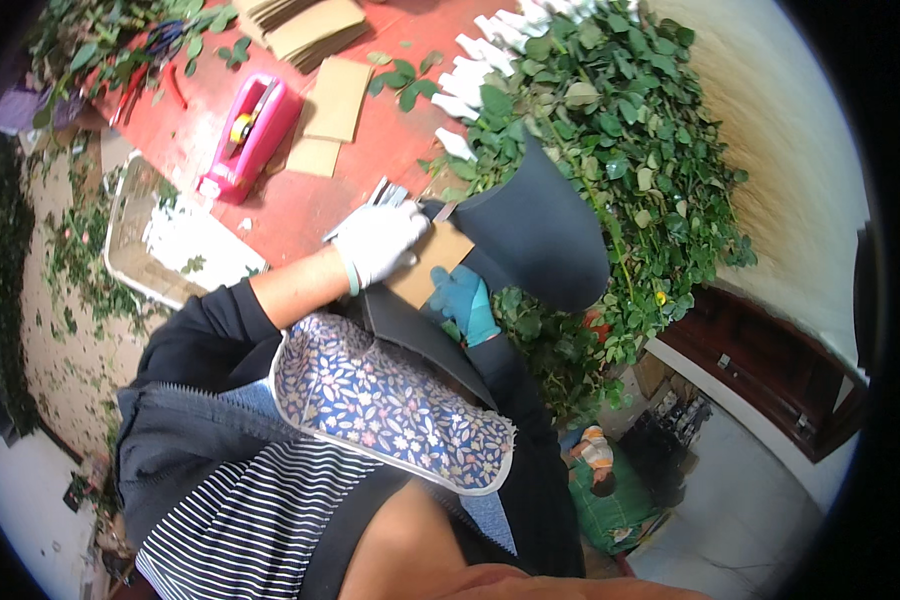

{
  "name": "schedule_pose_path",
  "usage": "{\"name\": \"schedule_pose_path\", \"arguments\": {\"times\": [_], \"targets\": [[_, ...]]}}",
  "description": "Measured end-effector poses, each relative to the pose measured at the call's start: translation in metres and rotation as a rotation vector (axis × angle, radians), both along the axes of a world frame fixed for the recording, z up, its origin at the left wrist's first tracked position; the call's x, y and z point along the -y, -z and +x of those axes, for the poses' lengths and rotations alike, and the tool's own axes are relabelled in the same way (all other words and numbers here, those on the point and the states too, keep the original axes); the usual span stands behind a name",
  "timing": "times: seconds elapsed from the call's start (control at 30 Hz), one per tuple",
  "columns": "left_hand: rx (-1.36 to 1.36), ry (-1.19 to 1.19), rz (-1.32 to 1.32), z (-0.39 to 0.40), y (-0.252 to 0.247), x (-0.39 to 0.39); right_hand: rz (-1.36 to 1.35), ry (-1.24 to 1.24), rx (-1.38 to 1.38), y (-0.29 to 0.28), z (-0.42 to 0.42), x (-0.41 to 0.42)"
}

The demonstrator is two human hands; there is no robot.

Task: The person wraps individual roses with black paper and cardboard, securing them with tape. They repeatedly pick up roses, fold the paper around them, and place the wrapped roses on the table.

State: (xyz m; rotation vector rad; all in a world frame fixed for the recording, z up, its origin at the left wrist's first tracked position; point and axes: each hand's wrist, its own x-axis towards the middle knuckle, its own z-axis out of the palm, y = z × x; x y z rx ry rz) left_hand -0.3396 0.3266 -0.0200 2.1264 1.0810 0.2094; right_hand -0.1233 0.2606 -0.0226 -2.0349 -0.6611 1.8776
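My left hand (381,238), in a white glove, lies over the upper left edge of a brown cardboard piece (433,259), its fingers curled; its grip is hidden. A metal object (388,193) shows just beyond it. In a blue glove, my right hand (465,301) holds the cardboard's lower right edge. Beneath and beside the cardboard is a dark grey flexible sheet (540,225), its right part curving upward. Leafy stems (615,142), several with white sleeves (457,105) at their ends, are piled to the right.
On the red table (225,225) stand a pink tape dispenser (244,139), loose cardboard pieces (337,97) and a cardboard stack (311,34). Red-handled cutters (131,90) lie among cuttings. A crate (116,244) with white items sits at left. A person (596,457) is at lower right.
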Motion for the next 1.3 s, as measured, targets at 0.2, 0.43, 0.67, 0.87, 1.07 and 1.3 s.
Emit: {"name": "schedule_pose_path", "arguments": {"times": [0.2, 0.43, 0.67, 0.87, 1.07, 1.3], "targets": [[-0.123, 0.170, 0.186, 0.025, 0.006, 0.005, -0.007, -0.128, 0.105, 0.003, 0.009, 0.003], [-0.118, -0.001, 0.032, 0.041, 0.003, 0.005, 0.624, -1.178, 0.819, -0.067, 0.017, -0.021], [-0.099, 0.001, 0.063, 0.048, 0.011, 0.008, 1.237, -1.028, 0.677, -0.165, 0.020, -0.046], [-0.296, 0.166, 0.046, 0.036, -0.008, 0.002, 1.324, -0.857, 0.348, -0.171, 0.040, -0.083], [-0.371, 0.228, 0.247, 0.033, -0.008, 0.005, 0.424, -0.905, -0.216, -0.052, 0.083, -0.109], [-0.368, 0.206, 0.207, 0.027, -0.018, 0.006, 0.282, -0.686, -0.359, -0.040, 0.090, -0.095]]}}
